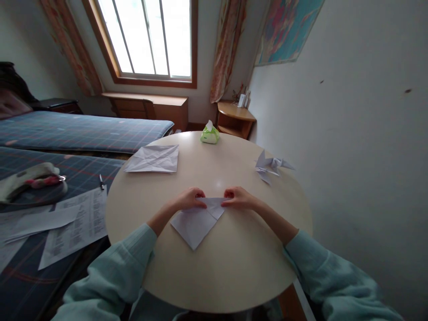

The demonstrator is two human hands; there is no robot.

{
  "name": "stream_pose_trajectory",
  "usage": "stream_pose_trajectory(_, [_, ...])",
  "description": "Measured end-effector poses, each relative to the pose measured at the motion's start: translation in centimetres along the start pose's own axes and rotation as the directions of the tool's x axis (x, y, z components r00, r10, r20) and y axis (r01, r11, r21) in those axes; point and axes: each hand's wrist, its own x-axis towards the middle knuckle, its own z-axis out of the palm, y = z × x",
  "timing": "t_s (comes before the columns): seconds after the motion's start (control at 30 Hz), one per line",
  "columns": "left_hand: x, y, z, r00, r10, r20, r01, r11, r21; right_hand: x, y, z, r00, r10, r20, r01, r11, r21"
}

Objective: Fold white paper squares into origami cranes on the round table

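A white sheet of paper (pixel 197 223), folded into a downward-pointing triangle shape, lies on the round beige table (pixel 234 263) in front of me. My left hand (pixel 189 199) presses its upper left edge with curled fingers. My right hand (pixel 238 198) pinches the upper right edge, fingers closed on the paper. Both hands meet near the top fold.
A creased, unfolded sheet (pixel 154 158) lies at the table's far left. A folded paper crane (pixel 271 166) sits at the far right, a green tissue pack (pixel 210 134) at the back. Printed papers (pixel 72 223) and a pen (pixel 101 181) lie on the bed to the left. A wall stands close on the right.
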Motion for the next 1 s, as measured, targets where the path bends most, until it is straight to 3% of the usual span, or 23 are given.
stream_pose_trajectory(0.1, [-0.1,0.0,-0.3,0.995,-0.093,0.024,0.097,0.967,-0.234,-0.1,0.7,0.3,0.988,0.026,-0.15,0.006,0.977,0.212])
stream_pose_trajectory(0.17, [-0.2,0.2,-0.6,0.979,-0.192,-0.075,0.135,0.875,-0.466,-0.2,1.2,0.3,0.961,0.1,-0.259,0.023,0.901,0.433])
stream_pose_trajectory(0.2, [-0.2,0.4,-0.8,0.954,-0.237,-0.182,0.093,0.813,-0.574,-0.2,1.4,0.2,0.946,0.144,-0.29,0.04,0.837,0.545])
stream_pose_trajectory(0.27, [-0.2,0.7,-1.1,0.859,-0.302,-0.413,-0.088,0.709,-0.7,-0.2,1.7,0.0,0.935,0.216,-0.282,0.054,0.698,0.714])
stream_pose_trajectory(0.33, [-0.3,0.8,-1.4,0.793,-0.278,-0.542,-0.257,0.654,-0.712,-0.1,2.0,-0.1,0.951,0.242,-0.192,0.002,0.616,0.788])
stream_pose_trajectory(0.37, [-0.4,0.9,-1.4,0.792,-0.235,-0.564,-0.314,0.635,-0.706,0.0,2.1,-0.1,0.96,0.241,-0.143,-0.031,0.6,0.8])
stream_pose_trajectory(0.47, [-0.6,0.8,-1.2,0.846,-0.08,-0.527,-0.381,0.6,-0.703,0.1,2.1,0.0,0.973,0.223,-0.064,-0.079,0.576,0.813])
stream_pose_trajectory(0.6, [-0.9,1.1,-0.8,0.901,0.005,-0.433,-0.334,0.645,-0.688,0.0,1.9,0.3,0.978,0.199,-0.056,-0.058,0.521,0.851])
stream_pose_trajectory(0.83, [-1.0,1.5,-1.2,0.922,0.148,-0.358,-0.307,0.843,-0.442,-0.5,1.0,0.8,0.992,0.118,0.037,-0.089,0.479,0.873])
stream_pose_trajectory(0.9, [-0.9,1.3,-1.1,0.927,0.254,-0.277,-0.345,0.868,-0.357,-0.5,0.8,0.8,0.989,0.136,0.06,-0.116,0.458,0.881])
stream_pose_trajectory(1.0, [-0.7,1.1,-0.8,0.924,0.361,-0.124,-0.381,0.879,-0.285,-0.4,0.8,0.7,0.976,0.219,-0.009,-0.094,0.457,0.884])
